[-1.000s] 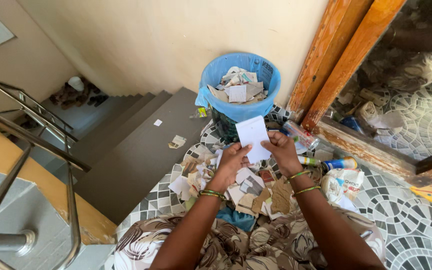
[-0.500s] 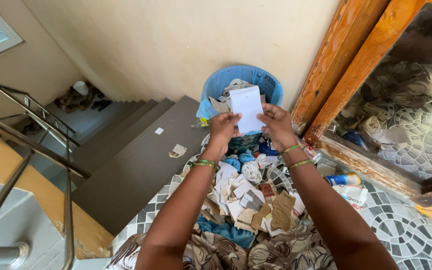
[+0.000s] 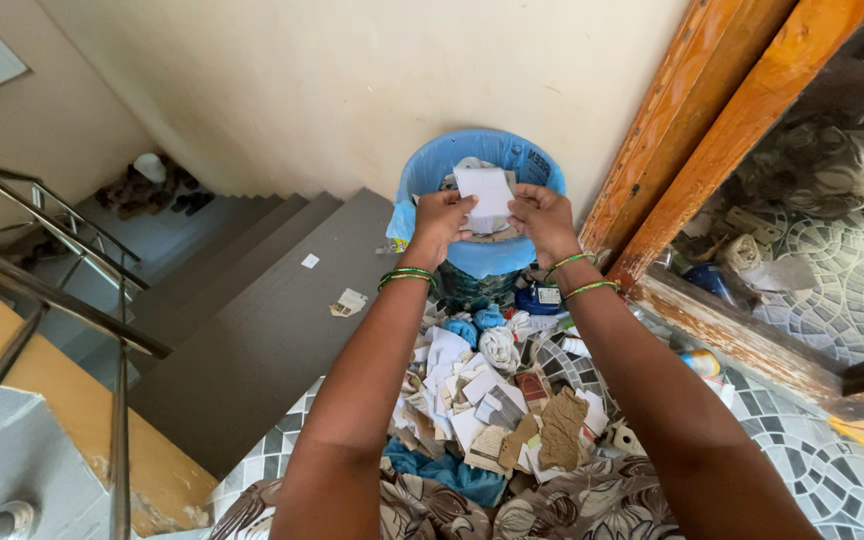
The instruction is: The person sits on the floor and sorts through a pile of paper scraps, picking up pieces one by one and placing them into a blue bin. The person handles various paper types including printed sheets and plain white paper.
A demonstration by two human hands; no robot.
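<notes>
grip state: both hands closed on one white paper sheet (image 3: 485, 193). left hand (image 3: 440, 221) pinches its left edge between thumb and fingers; right hand (image 3: 542, 220) pinches the right edge the same way. the sheet spans the gap between the two hands and is held tilted, plain face toward the camera. a two-edge pinch keeps a thin sheet taut and controlled, which is probably why both hands are used.

sheet appearance: white, roughly rectangular, blank on the visible face, lower part bent or folded between the thumbs.

directly beyond and below the grip: blue bin (image 3: 527, 165), round, lined with a blue bag, already holding crumpled paper. the sheet sits over its mouth, near the rim.

on both wrists: green bangles (image 3: 408, 277).

below the forearms, toward the body: scrap pile (image 3: 497, 400) of torn paper, card pieces and blue cloth on the patterned tile floor (image 3: 832, 470).

left of the grip: grey stairs (image 3: 252, 290) going down, with a metal handrail (image 3: 72, 300). right of the grip: wooden door frame (image 3: 692, 130).
</notes>
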